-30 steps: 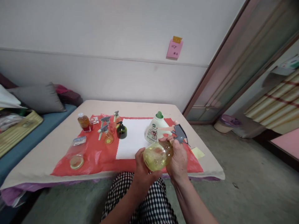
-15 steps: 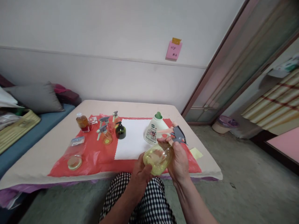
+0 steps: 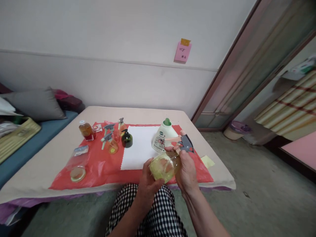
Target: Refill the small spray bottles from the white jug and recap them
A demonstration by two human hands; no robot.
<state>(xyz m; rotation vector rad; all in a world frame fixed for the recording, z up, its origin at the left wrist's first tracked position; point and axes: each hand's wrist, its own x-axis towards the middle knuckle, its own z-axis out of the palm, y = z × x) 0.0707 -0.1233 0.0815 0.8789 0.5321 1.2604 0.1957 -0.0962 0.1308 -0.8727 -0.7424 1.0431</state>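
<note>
Both hands hold a clear yellowish spray bottle [image 3: 165, 167], tilted on its side above the front edge of the red sheet. My left hand [image 3: 149, 179] is closed around its base end, thumb along the underside. Around the neck end wraps my right hand [image 3: 187, 169], its fingers partly hidden behind the bottle. Just past that hand appears a grey and pink spray head [image 3: 186, 143], seemingly fixed to the bottle; the joint is hidden. Directly behind stands a white detergent jug [image 3: 161, 136] with a green cap. A dark green pump bottle [image 3: 126, 139] sits farther left.
A white sheet [image 3: 138, 156] lies on the red plastic sheet [image 3: 103, 171]. Several small spray bottles [image 3: 112, 147] stand left of it, beside a bottle of amber liquid [image 3: 86, 131]. A round lidded container [image 3: 78, 173] and yellow paper [image 3: 207, 161] lie near the table's front.
The bottle has turned slightly in my hands, its base end rising a little. My left thumb has shifted along its underside. The objects on the table stay put.
</note>
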